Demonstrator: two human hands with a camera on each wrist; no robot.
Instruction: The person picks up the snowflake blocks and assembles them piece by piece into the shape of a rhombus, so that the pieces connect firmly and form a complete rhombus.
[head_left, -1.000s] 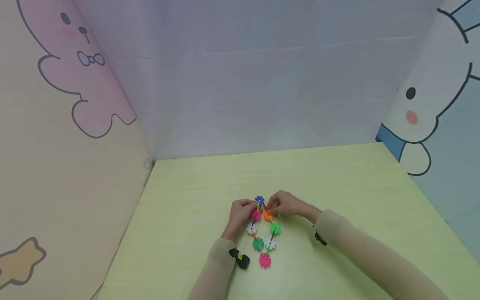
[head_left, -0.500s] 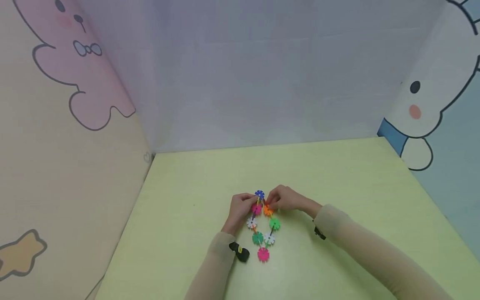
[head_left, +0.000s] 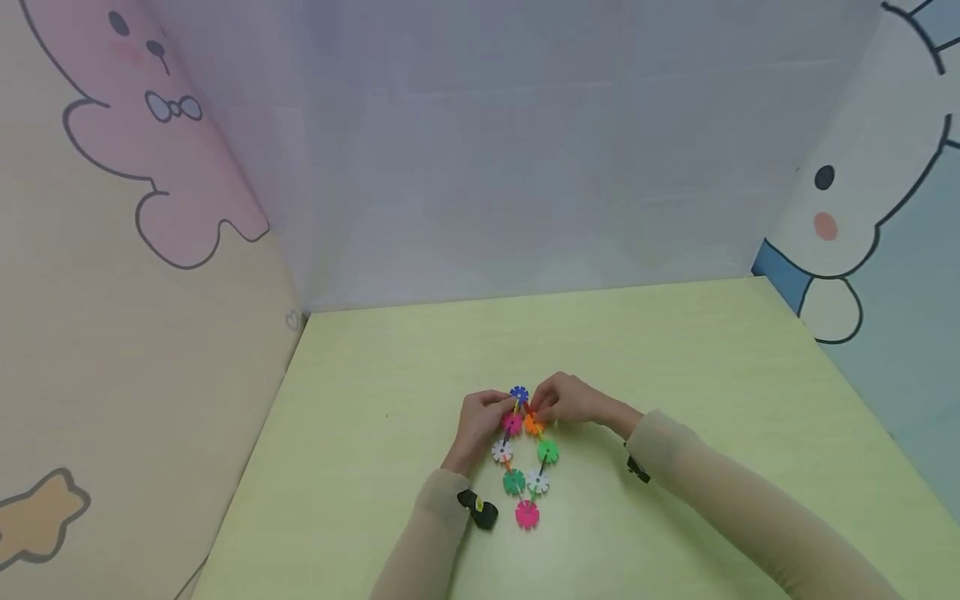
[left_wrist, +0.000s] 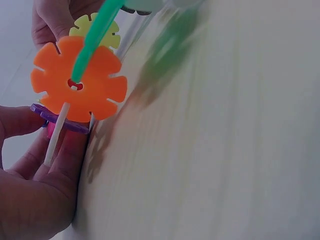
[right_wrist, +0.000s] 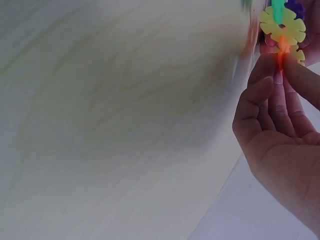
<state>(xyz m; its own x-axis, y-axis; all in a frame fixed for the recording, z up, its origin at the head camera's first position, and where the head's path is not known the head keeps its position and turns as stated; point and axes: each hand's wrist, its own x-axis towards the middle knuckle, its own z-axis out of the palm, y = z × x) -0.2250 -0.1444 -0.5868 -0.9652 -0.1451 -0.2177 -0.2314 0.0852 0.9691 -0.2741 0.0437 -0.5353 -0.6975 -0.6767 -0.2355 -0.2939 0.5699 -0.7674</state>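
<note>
Notched snowflake discs of several colours are linked into a narrow loop on the table, some flat and some edge-on. At the loop's far end sits a blue disc [head_left: 519,394]. My left hand [head_left: 474,425] is at its left side, and the left wrist view shows a purple-blue disc [left_wrist: 70,124] pinched between thumb and fingers, with an orange disc [left_wrist: 102,75] linked nearby. From the right, my right hand [head_left: 572,398] pinches a red disc, seen edge-on [right_wrist: 281,52], between the blue disc and the orange one. A yellow disc [right_wrist: 270,22] lies just beyond those fingertips.
Toward me the loop ends in a pink disc [head_left: 527,514], with green and white discs on both sides. The pale yellow-green table [head_left: 390,358] meets a light back wall [head_left: 480,192]. Black wrist straps [head_left: 478,510] sit over the beige sleeves.
The head view has tilted slightly. Both hands keep nearly the same place at the loop's far end, and the orange disc has shifted only a little.
</note>
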